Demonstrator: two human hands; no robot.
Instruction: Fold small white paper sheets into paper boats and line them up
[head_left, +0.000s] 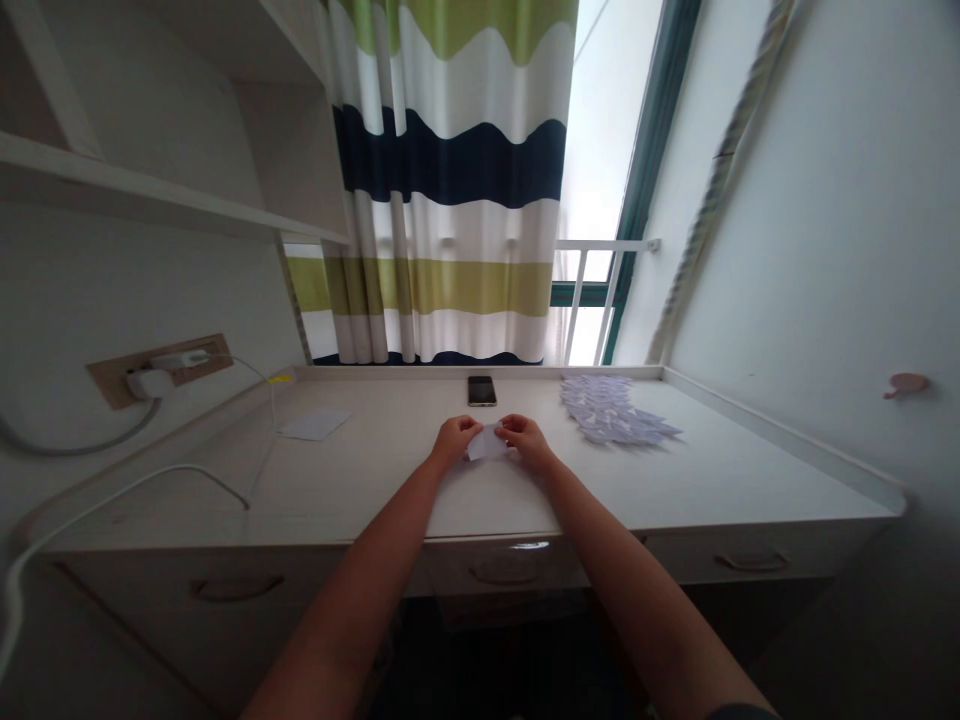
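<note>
A small sheet of white paper point(488, 445) is held up just over the desk between my two hands. My left hand point(454, 440) pinches its left edge, thumb and fingers closed. On the opposite edge my right hand point(525, 440) grips the paper the same way. Just beyond them lies a dark smartphone point(482, 391), flat on the desk. To the right of my right hand spreads a heap of folded white paper pieces point(616, 410) with pointed tips. Off to the left rests a flat stack or sheet of white paper point(318, 424).
The white desk point(420, 505) has a raised rim at the back and sides. A white cable point(217, 478) runs over its left part from a wall socket point(157, 370). A striped curtain point(450, 230) hangs behind, and shelves point(172, 190) jut out at upper left.
</note>
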